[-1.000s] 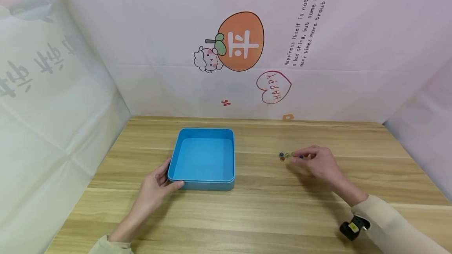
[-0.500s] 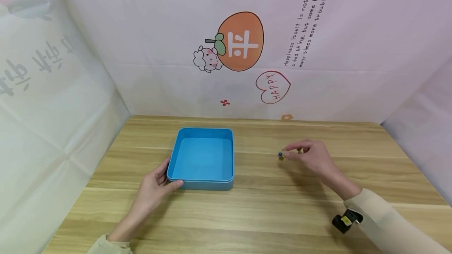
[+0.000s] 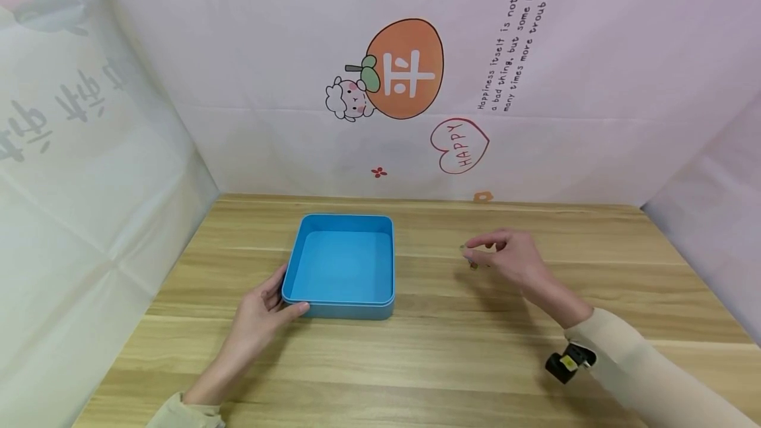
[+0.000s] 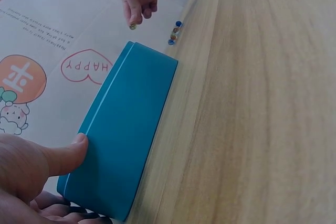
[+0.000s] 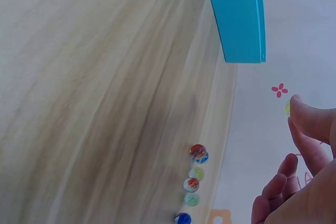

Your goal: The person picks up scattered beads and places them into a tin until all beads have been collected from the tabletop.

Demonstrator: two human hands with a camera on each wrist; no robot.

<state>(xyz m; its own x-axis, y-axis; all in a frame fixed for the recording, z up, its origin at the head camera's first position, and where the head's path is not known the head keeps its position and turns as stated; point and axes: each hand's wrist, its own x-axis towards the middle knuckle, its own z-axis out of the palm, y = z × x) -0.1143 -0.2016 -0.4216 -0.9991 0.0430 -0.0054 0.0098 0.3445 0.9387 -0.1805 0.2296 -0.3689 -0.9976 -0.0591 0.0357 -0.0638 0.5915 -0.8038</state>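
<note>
My left hand (image 3: 255, 322) holds a square blue box (image 3: 341, 311) at its near left corner. The thumb lies along the front wall and the other fingers are at the left side. The box has no lid, and its inside is bare. Between thumb and index finger my right hand (image 3: 514, 256) pinches a clear yellowish marble (image 5: 287, 108), raised above the table to the right of the box. Below that hand several glass marbles (image 5: 191, 184) lie in a short row, red, blue, yellow and green swirled; in the head view the hand mostly covers them.
The box and marbles are on a wood-grain table (image 3: 368, 368). Behind it hangs a white printed cloth (image 3: 267, 84), and more white cloth (image 3: 89, 183) borders the left side. A small black camera (image 3: 569, 362) is strapped at the right sleeve.
My right hand has risen off the row of marbles and moved left toward the box, with the yellowish marble in its fingertips. The left hand and box have stayed put.
</note>
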